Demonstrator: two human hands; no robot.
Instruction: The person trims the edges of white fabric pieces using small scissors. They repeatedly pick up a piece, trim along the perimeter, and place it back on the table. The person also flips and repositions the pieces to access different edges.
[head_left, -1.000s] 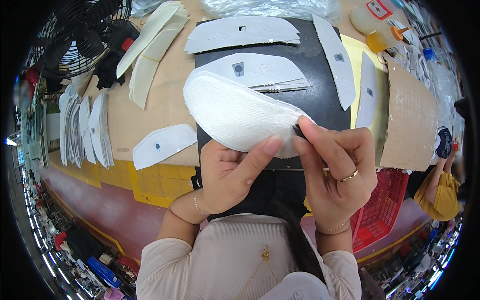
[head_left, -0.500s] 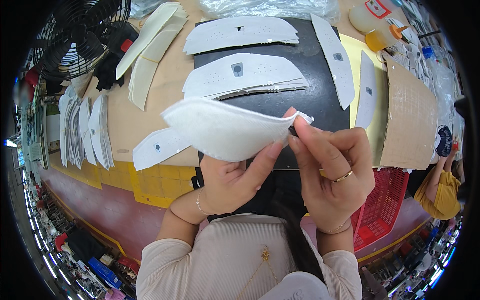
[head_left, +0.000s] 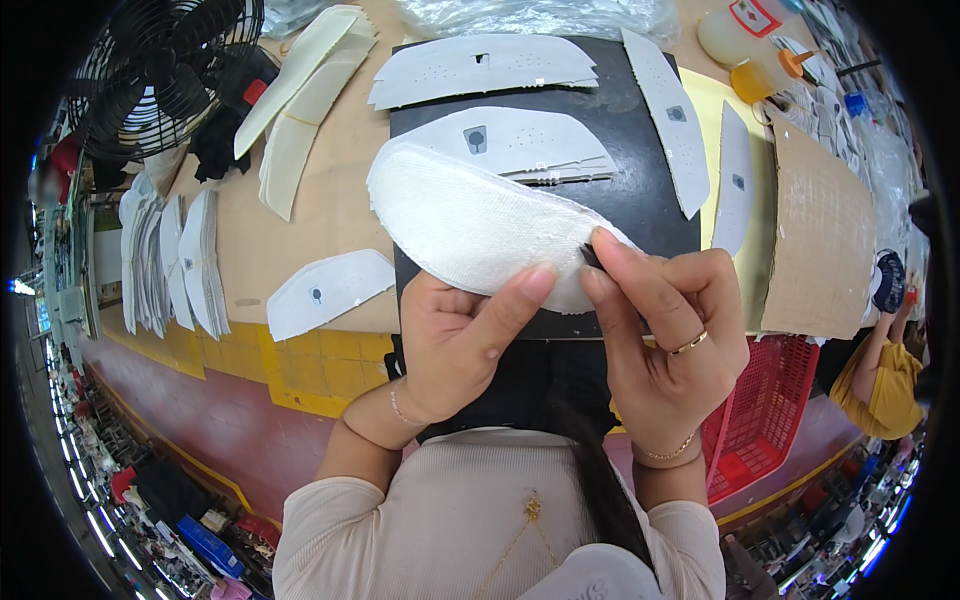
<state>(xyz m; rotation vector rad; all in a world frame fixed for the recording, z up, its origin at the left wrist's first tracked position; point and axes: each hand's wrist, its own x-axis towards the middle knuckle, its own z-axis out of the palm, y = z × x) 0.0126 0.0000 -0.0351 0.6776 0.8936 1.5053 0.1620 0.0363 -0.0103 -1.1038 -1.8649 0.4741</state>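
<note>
A white curved fabric panel (head_left: 480, 220) is held up over the table's near edge, its plain woven side showing. My left hand (head_left: 460, 335) grips its lower edge, thumb on top and fingers hidden underneath. At the panel's right end, my right hand (head_left: 675, 335) is closed with thumb and index finger pinched around a small dark piece (head_left: 591, 256), which lies against the fabric. What that piece is cannot be made out. Just behind the panel lies a stack of similar light grey panels (head_left: 545, 135) with punched holes and a dark patch. A single panel (head_left: 335, 290) rests to the left.
A black mat (head_left: 640, 130) carries another panel stack (head_left: 480, 68). Further panel piles (head_left: 200, 265) and cream strips (head_left: 300, 120) lie left, near a black fan (head_left: 165, 60). Glue bottles (head_left: 765, 78), cardboard (head_left: 815, 235) and a red basket (head_left: 765, 420) are right. Another person (head_left: 880, 385) is far right.
The held panel has turned from a bent, edge-up pose to lie flatter, its broad face showing. My left hand stays on its lower edge; my right fingers remain pinched at its right end.
</note>
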